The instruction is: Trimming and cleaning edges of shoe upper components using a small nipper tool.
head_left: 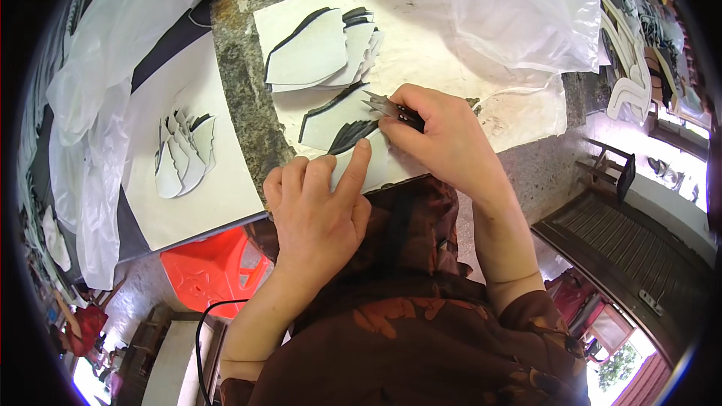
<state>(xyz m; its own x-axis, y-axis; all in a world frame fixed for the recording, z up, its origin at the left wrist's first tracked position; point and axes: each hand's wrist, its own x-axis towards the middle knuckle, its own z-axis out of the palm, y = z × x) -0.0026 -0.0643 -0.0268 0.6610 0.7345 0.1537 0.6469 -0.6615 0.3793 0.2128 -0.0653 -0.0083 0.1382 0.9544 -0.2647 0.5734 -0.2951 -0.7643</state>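
Note:
My right hand is closed around small thread snips, their pointed blades aimed left over the work. Under the tips lies a flat white cut piece with black edging. My left hand is spread over the pieces nearest me, its index fingertip on a white piece beside a fanned black edge. My left palm hides part of these nearest pieces. Just beyond, a stack of similar white pieces with black edges overlaps on the pale sheet.
Another bunch of white pieces stands on a pale board at the left. Clear plastic sheeting drapes over the far right, and more plastic hangs at the left. A red stool stands below the table edge.

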